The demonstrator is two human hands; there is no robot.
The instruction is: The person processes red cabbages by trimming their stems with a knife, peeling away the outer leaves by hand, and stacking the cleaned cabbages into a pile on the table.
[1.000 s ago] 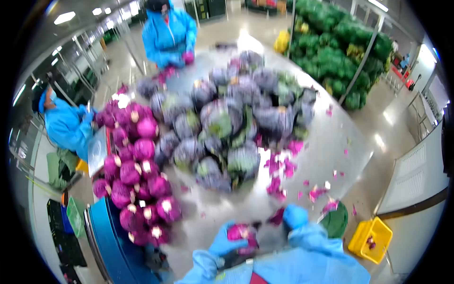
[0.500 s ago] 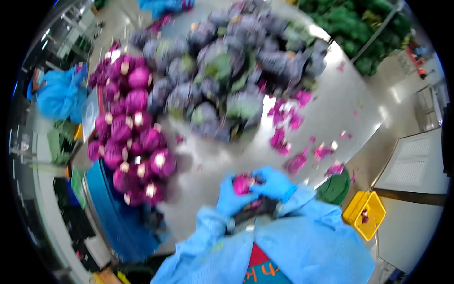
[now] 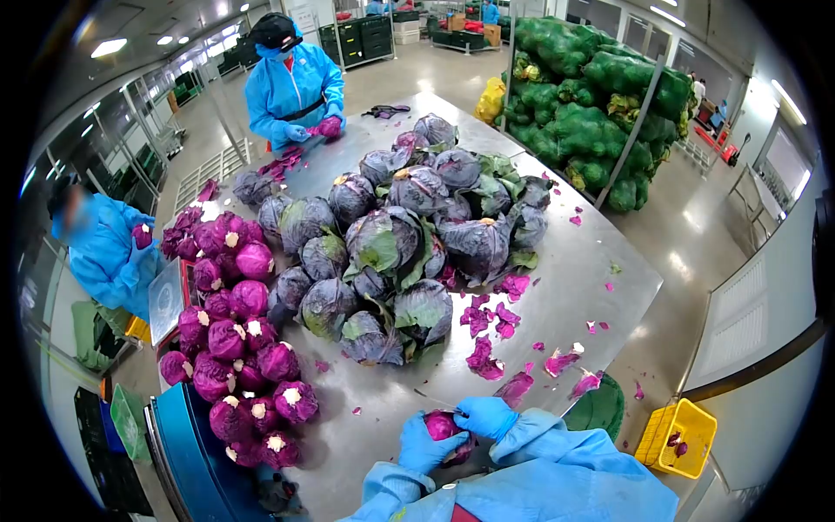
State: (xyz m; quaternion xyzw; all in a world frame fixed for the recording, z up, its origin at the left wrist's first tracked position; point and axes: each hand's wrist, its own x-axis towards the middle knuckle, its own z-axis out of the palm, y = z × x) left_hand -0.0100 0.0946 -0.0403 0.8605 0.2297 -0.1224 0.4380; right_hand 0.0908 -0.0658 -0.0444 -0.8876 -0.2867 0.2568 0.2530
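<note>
My left hand (image 3: 426, 444), in a blue glove, is wrapped around a peeled purple cabbage (image 3: 442, 426) low in front of me, at the table's near edge. My right hand (image 3: 487, 418), gloved too, is closed at the cabbage's upper right. A thin blade, apparently a knife (image 3: 442, 404), juts leftward from its fingers above the cabbage. Torn purple leaves (image 3: 515, 389) lie just beyond my hands. Farther off is a big heap of unpeeled cabbages (image 3: 383, 239). Peeled cabbages with pale cut stems (image 3: 228, 339) are piled on the left.
A steel table (image 3: 600, 287) carries the heaps. On the right are a yellow basket (image 3: 644, 448) with scraps and a green bin (image 3: 600, 409). A blue bin (image 3: 196, 452) is at lower left. Two co-workers (image 3: 291, 87) handle cabbages; green net sacks (image 3: 578, 113) stand behind.
My view has tilted up, so the co-workers and far room show and my hands sit lower in the picture. My left hand still holds the cabbage; the blade now shows at my right hand.
</note>
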